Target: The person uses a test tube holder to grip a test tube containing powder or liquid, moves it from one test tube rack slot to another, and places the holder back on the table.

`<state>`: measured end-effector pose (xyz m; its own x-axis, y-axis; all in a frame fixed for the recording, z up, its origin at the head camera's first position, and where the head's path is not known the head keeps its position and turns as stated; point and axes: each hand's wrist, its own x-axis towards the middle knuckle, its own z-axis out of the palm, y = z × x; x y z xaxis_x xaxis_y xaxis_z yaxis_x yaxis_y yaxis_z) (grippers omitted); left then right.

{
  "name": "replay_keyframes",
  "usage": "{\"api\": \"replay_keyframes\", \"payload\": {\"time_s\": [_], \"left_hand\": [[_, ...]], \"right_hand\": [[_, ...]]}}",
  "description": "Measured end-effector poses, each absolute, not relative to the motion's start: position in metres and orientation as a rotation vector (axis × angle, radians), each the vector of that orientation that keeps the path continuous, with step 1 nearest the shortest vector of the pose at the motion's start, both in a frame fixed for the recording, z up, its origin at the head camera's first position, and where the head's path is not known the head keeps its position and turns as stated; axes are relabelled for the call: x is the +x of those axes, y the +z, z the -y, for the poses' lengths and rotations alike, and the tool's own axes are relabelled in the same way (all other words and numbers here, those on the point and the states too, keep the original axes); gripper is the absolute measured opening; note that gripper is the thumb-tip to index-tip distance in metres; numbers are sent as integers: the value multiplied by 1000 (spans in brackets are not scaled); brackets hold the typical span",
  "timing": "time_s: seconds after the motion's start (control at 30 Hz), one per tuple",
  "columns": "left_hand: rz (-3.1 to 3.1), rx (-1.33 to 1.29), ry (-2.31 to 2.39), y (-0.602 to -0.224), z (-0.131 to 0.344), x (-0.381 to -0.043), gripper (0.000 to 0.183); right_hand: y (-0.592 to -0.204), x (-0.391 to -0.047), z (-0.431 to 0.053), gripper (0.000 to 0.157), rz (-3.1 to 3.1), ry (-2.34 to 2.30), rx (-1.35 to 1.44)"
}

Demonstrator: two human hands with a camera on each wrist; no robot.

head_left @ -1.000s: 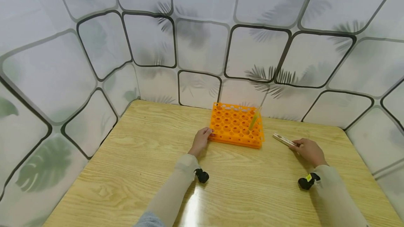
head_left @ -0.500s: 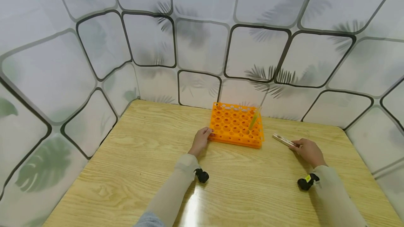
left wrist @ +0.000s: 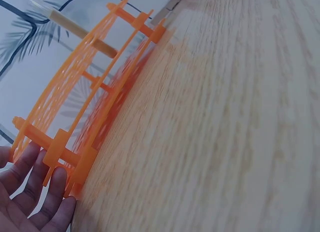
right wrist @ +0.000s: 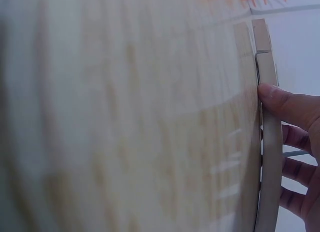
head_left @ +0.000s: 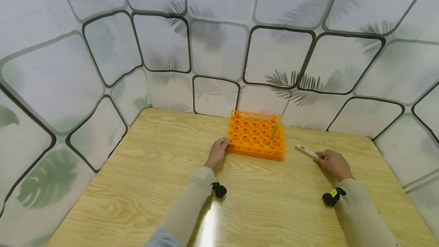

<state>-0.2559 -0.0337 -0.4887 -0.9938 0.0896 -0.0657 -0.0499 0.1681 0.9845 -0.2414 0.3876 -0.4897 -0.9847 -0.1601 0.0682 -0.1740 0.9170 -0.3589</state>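
Note:
An orange test tube rack point(head_left: 255, 130) stands on the table towards the back wall. One test tube point(head_left: 276, 128) with yellow liquid leans in a hole near the rack's right end. My left hand point(head_left: 217, 153) grips the rack's left end; in the left wrist view its fingers point(left wrist: 52, 194) curl against the end posts. To the right of the rack, my right hand point(head_left: 334, 164) holds a pale wooden test tube clamp point(head_left: 306, 151) low over the table. In the right wrist view the thumb point(right wrist: 287, 105) presses one side of the clamp and the other fingers lie behind it.
The wood-grain table point(head_left: 164, 148) runs back to a patterned curtain point(head_left: 219, 56), which also encloses the left and right sides. Black cameras sit on both wrists, the left camera point(head_left: 218, 190) and the right camera point(head_left: 333, 197), close above the tabletop.

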Motion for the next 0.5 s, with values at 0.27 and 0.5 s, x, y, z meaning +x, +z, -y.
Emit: {"api": "replay_keyframes", "payload": {"time_s": [0.27,0.5], "left_hand": [[-2350,29,1924,-487,34,-256,34],[-2342,-2,1925,-486,33,-256,35]], "right_hand": [[-488,-241,-386,42,3069,573,235],[-485,-243,-389,47,3110,551,212]]}}
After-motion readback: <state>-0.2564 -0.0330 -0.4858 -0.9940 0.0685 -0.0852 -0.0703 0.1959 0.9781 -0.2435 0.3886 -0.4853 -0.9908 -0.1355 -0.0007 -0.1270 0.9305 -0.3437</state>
